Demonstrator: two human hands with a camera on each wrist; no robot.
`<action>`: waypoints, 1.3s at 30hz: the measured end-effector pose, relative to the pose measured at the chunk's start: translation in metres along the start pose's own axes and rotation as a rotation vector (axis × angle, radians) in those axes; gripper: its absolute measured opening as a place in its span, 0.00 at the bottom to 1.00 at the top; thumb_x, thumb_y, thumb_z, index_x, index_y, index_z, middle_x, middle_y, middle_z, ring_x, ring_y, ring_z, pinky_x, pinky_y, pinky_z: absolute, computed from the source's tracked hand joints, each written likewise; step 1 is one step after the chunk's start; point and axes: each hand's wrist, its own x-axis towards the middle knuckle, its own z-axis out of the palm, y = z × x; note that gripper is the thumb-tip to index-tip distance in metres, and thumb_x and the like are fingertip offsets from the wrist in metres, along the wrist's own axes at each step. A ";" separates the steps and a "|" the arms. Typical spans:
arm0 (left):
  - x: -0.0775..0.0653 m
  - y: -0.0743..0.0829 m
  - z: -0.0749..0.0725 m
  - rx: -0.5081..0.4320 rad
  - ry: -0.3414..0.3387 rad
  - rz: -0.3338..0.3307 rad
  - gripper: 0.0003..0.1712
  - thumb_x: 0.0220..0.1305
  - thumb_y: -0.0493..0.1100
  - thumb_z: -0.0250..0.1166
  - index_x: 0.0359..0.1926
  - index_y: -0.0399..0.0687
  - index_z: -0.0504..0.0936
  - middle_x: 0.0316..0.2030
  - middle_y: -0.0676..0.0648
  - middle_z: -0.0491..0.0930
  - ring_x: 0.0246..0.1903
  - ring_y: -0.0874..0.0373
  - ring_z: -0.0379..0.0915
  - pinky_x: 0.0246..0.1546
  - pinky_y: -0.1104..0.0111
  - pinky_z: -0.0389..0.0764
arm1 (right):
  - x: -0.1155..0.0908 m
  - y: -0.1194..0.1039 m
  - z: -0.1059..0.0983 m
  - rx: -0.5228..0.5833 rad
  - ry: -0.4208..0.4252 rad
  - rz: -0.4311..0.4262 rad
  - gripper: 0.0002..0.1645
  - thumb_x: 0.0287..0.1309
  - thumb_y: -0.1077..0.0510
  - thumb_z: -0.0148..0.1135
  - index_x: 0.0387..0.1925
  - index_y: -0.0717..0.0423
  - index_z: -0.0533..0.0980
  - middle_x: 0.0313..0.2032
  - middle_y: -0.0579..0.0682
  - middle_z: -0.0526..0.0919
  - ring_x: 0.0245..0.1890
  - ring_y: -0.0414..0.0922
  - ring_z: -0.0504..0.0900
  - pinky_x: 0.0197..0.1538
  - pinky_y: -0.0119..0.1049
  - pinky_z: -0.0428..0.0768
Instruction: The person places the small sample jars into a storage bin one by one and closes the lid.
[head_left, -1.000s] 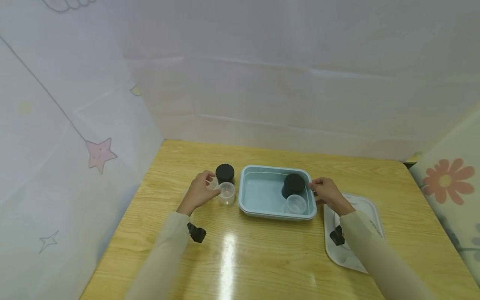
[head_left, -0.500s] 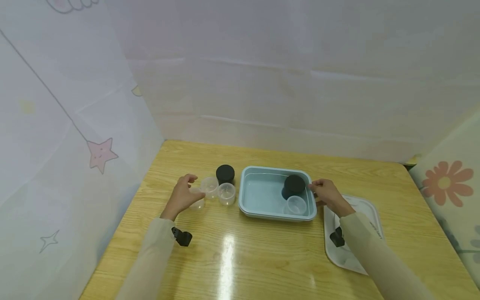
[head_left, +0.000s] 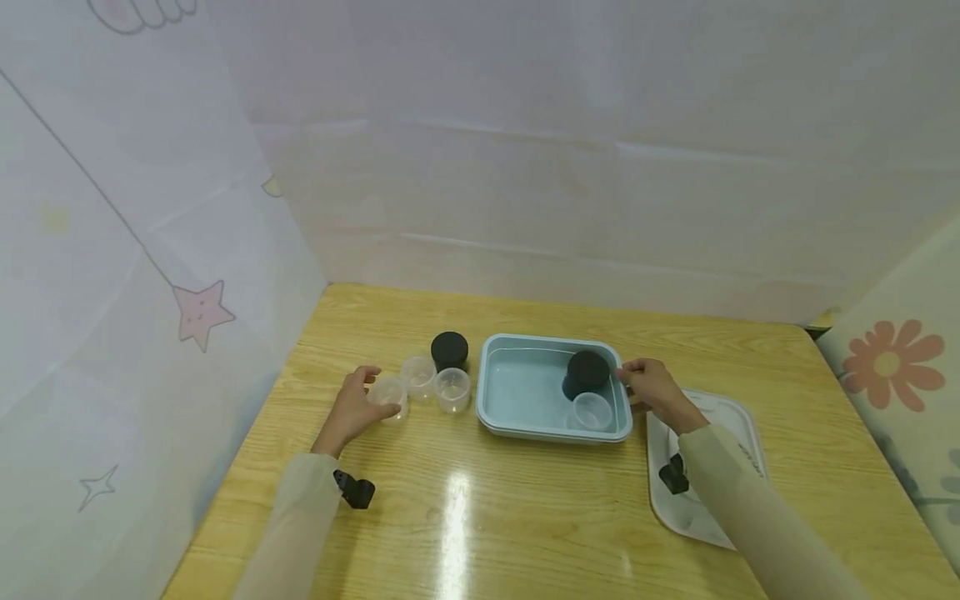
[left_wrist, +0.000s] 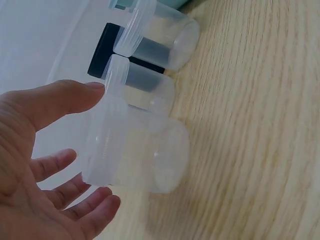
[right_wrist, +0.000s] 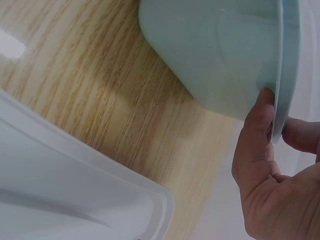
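Note:
Thumb and fingers of my left hand [head_left: 352, 410] are spread around a clear plastic jar [left_wrist: 140, 150] standing on the table. They are close to its rim and do not visibly squeeze it. Two more clear jars, a middle one [head_left: 418, 377] and a right one [head_left: 453, 390], stand beside it, with a black-lidded jar [head_left: 450, 350] behind them. My right hand [head_left: 652, 390] pinches the right rim of a light blue plastic tub [head_left: 521, 383] between thumb and fingers. Inside the tub are another black-lidded jar [head_left: 587, 370] and a clear jar [head_left: 591, 412].
A white tray [head_left: 675, 512] lies at the right, partly under my right forearm. The wooden table [head_left: 540, 533] extends toward me in front of the tub. Printed cloth walls [head_left: 487, 208] stand at the back and sides.
My left hand has moved left and slightly toward me, from the middle clear jar to the leftmost one. My right hand stays on the tub's rim, and the tub has not moved.

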 end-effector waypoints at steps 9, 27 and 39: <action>0.001 -0.009 0.012 -0.027 0.032 -0.007 0.45 0.51 0.38 0.71 0.66 0.34 0.58 0.60 0.29 0.62 0.57 0.34 0.64 0.56 0.44 0.68 | -0.001 -0.001 0.000 -0.006 0.010 0.031 0.28 0.72 0.54 0.45 0.61 0.73 0.59 0.50 0.64 0.71 0.44 0.50 0.76 0.39 0.41 0.83; -0.004 -0.021 0.027 -0.169 0.120 0.008 0.41 0.54 0.38 0.70 0.65 0.36 0.60 0.60 0.34 0.64 0.56 0.39 0.67 0.51 0.48 0.73 | -0.002 -0.002 0.001 0.003 0.004 0.023 0.27 0.72 0.54 0.44 0.61 0.73 0.59 0.50 0.63 0.71 0.43 0.49 0.77 0.39 0.40 0.83; -0.003 -0.024 0.030 -0.175 0.140 -0.007 0.42 0.55 0.39 0.70 0.67 0.38 0.58 0.59 0.34 0.66 0.56 0.39 0.68 0.52 0.48 0.73 | -0.001 -0.001 0.000 -0.010 0.003 0.025 0.27 0.72 0.53 0.44 0.61 0.72 0.60 0.50 0.62 0.72 0.43 0.48 0.76 0.40 0.41 0.83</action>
